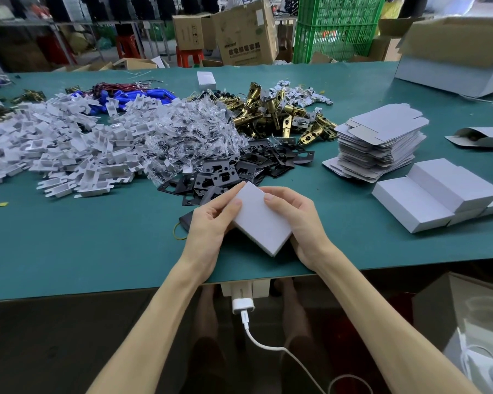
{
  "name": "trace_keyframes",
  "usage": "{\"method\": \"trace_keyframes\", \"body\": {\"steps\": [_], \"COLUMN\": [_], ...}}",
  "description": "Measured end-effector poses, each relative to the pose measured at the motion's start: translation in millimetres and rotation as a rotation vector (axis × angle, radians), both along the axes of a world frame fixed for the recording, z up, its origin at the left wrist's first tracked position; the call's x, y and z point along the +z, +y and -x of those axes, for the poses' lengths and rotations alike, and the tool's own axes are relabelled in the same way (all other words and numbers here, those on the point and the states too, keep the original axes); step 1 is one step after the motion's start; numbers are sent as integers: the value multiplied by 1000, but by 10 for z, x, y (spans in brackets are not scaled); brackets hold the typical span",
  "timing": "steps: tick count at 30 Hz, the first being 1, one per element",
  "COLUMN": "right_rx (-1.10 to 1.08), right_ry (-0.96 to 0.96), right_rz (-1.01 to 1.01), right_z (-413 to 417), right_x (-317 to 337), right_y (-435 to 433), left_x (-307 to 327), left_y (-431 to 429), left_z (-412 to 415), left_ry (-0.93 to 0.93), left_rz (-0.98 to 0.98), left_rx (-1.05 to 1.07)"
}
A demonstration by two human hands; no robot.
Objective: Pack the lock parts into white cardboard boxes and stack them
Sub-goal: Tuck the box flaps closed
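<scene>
Over the near middle of the green table (83,245) I hold a closed white cardboard box (261,220), tilted on its corner. My left hand (211,226) grips its left side, with the thumb and forefinger along the top edge. My right hand (299,223) grips its right side with the thumb on top. Several closed white boxes (439,194) lie stacked at the right. A pile of flat box blanks (382,140) stands behind them. Piles of lock parts lie beyond: black plates (234,169), brass latches (279,115), bagged screws (194,137) and white plastic pieces (69,149).
A dark flat object with a yellow rubber band (182,223) lies under my left hand. An open box (481,137) lies on its side at far right; a large carton (461,52) sits at the back right. Blue parts (134,98) lie at the back. A white cable (268,345) hangs below the table edge.
</scene>
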State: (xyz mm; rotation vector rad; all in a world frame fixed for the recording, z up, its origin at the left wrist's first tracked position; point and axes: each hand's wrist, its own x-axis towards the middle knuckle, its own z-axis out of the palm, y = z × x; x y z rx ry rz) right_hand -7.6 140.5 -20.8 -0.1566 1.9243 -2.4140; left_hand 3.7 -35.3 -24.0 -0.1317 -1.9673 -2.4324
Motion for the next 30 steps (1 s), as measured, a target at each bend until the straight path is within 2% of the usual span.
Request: {"method": "trace_keyframes", "body": {"steps": [5,9,14,20,24,27,30], "right_rx": [-27,-24,-27,-81,-229,-39,-46], "right_ry": [-10,-16,-4,36,263,354,406], "right_rz": [-6,-3,-8,-153,-552,-979,-1411], "right_z": [1,1,13,24,-86,-237,-357], "right_x": [3,2,-18,32,109,155,169], "right_y": [-22,-44,-18,-77,-73,-69,-75], "left_x": [-29,-49,-32,-53,-62,-50,-36], "left_y": [12,15,-12,10,-2,12,27], "left_z": [20,16,16,46,42,26,-11], "left_ry": [9,-18,-9,10,-10,3,47], "left_rz": [40,1,18,40,-10,42,151], "left_rx": [19,85,38,100,121,116,26]}}
